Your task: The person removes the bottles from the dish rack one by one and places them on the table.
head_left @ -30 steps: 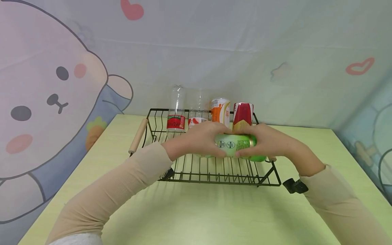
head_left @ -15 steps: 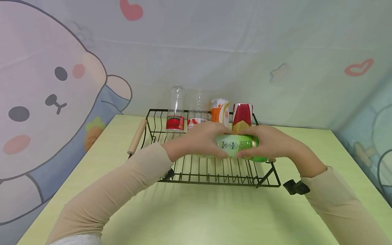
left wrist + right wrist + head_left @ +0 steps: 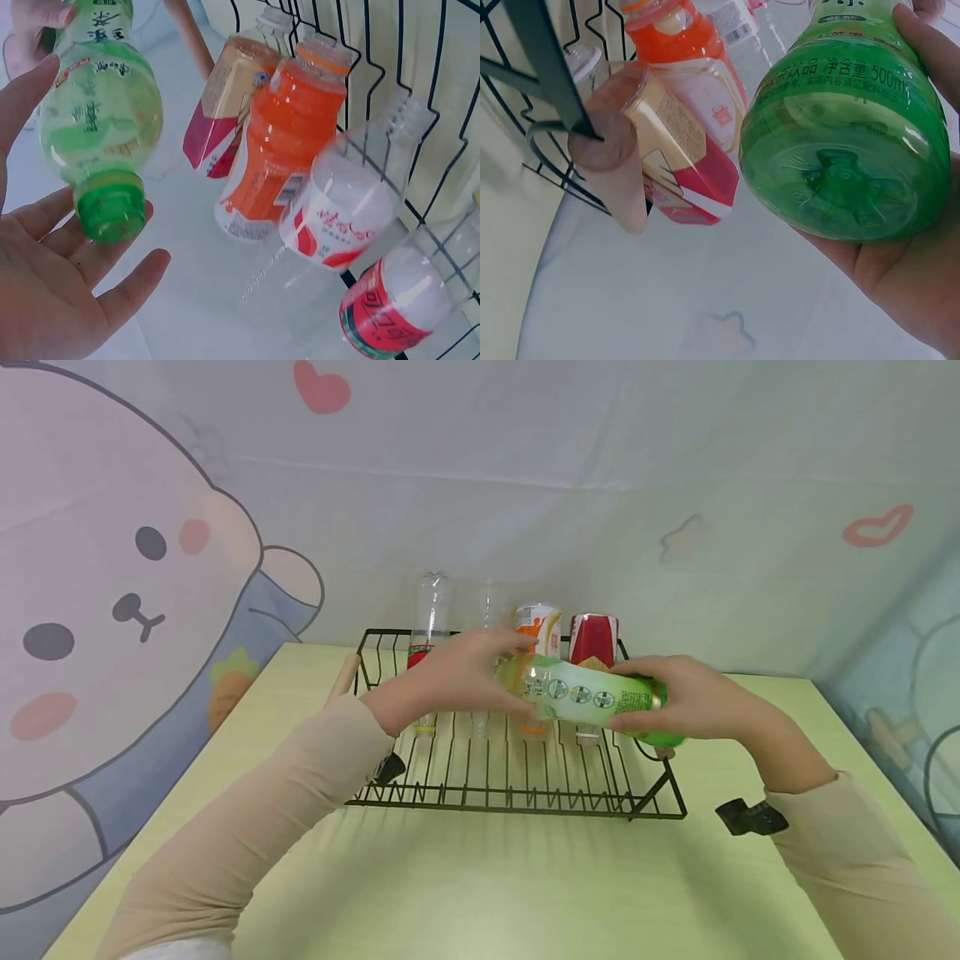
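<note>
A green plastic bottle (image 3: 581, 693) with a green cap is held lengthwise above a black wire rack (image 3: 510, 811). My right hand (image 3: 697, 697) grips it around its base end, thumb and fingers on either side. At the cap end is my left hand (image 3: 457, 672), its fingers spread around the cap and loosely bent in the left wrist view. Whether a left fingertip touches the bottle cannot be told. Behind the hands, an orange-label bottle (image 3: 538, 622), a red-and-gold bottle (image 3: 594, 639), a white-and-red-label bottle (image 3: 334, 225) and a red-label bottle (image 3: 382, 307) lean in the rack, necks toward the front.
The rack has wooden handles at its ends, one of them a light wooden handle (image 3: 343, 681) on the left. It stands on a pale yellow-green table (image 3: 480, 885). A printed cloth backdrop (image 3: 480, 502) hangs close behind.
The green bottle has shifted slightly right and tilted, its cap end higher. My left hand has moved left and loosened from around it, while my right hand has moved right with the bottle.
</note>
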Motion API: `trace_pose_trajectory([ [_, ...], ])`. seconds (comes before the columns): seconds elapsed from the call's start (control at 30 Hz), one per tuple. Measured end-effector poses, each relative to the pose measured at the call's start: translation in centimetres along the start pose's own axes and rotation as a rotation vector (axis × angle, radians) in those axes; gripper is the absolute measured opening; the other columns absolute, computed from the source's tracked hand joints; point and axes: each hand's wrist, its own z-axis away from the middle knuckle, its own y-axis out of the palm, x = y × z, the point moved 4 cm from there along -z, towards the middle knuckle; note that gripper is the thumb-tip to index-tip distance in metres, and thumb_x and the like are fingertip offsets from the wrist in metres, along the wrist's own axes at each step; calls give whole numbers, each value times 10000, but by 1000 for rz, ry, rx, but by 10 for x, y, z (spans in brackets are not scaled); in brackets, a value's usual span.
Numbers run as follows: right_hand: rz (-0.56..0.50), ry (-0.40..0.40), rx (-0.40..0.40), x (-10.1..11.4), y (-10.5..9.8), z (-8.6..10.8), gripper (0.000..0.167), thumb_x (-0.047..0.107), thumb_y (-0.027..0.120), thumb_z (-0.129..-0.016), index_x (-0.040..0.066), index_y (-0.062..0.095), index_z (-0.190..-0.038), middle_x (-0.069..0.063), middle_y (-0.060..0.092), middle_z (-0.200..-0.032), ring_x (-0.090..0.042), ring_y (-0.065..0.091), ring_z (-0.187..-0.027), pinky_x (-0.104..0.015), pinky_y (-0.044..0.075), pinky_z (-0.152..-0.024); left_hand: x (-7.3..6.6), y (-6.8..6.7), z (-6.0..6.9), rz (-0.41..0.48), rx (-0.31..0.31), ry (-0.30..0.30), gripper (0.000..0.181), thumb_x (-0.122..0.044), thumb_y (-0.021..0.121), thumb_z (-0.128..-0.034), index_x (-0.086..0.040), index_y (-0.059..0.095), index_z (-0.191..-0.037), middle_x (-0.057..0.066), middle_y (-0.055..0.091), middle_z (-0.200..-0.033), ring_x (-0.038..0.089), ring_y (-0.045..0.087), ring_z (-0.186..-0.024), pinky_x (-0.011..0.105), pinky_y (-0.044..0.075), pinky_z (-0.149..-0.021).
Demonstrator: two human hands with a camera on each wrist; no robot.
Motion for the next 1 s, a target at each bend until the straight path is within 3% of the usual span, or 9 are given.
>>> trace_pose_trajectory([
  [0.27, 43, -8, -65, -15, -13, 9, 575, 375, 734, -848, 105, 540, -1317, -44, 606, -1098, -209, 543, -918, -343, 492, -739, 18, -21, 8, 79, -45, -95, 878, -405, 821, -725, -171, 412, -1467, -25, 478, -1445, 210, 496, -1256, 435, 439, -987],
  [0.57, 28, 40, -144, -44, -35, 25, 658, 299, 707, -882, 74, 417, -1428, -96, 567, -1128, -231, 522, -923, -306, 481, -728, 47, -37, 14, 162, -120, -190, 906, -398, 822, -736, -163, 369, -1485, 32, 471, -1427, 233, 475, -1254, 446, 438, -987],
  [0.77, 0, 99, -267, -68, -48, 36, 667, 228, 711, -877, 76, 395, -1444, -107, 534, -1177, -149, 501, -922, -273, 461, -716, 66, -42, 12, 169, -189, -260, 918, -328, 803, -760, -143, 308, -1511, 87, 398, -1484, 295, 471, -1235, 463, 459, -949],
  [1.0, -44, 178, -338, -92, -60, 50, 636, 233, 664, -914, 74, 347, -1442, -137, 469, -1294, -8, 447, -980, -158, 415, -720, 87, -42, 10, 232, -279, -367, 988, -309, 800, -773, -123, 204, -1539, 122, 344, -1515, 340, 437, -1291, 489, 423, -1016],
])
